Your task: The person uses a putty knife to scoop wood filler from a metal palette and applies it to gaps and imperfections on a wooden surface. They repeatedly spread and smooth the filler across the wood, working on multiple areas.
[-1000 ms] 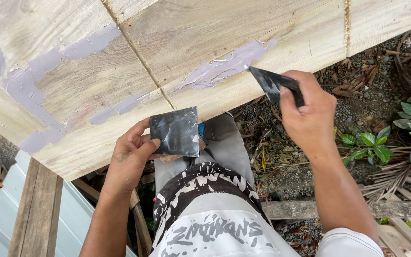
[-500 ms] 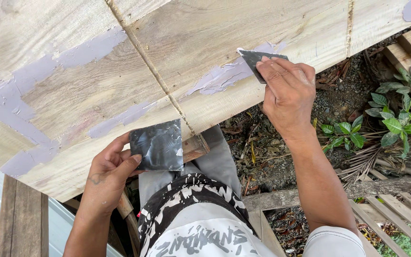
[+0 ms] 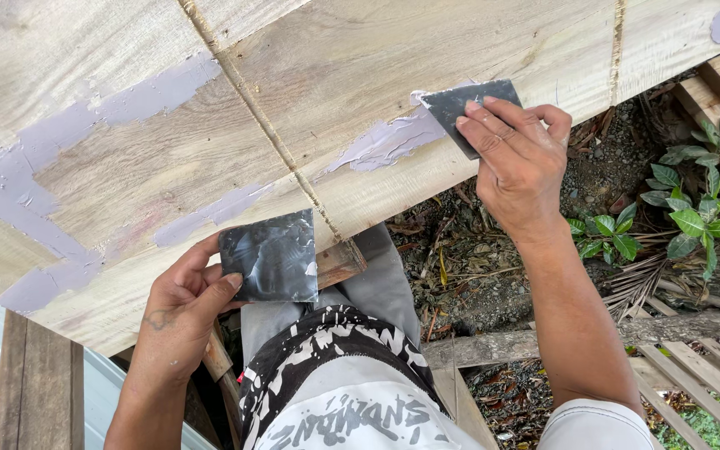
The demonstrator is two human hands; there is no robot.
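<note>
Spreading filler (image 3: 385, 142), right hand (image 3: 518, 167), scraper (image 3: 460, 104)

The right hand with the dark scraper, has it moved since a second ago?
Yes. The right hand carried the scraper from beyond the plank edge up onto it.

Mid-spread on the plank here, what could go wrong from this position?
The right hand presses the dark scraper near the plank edge, so grey filler may smear off it. The left hand pinches the flat square plate by one side; it might tip.
</note>
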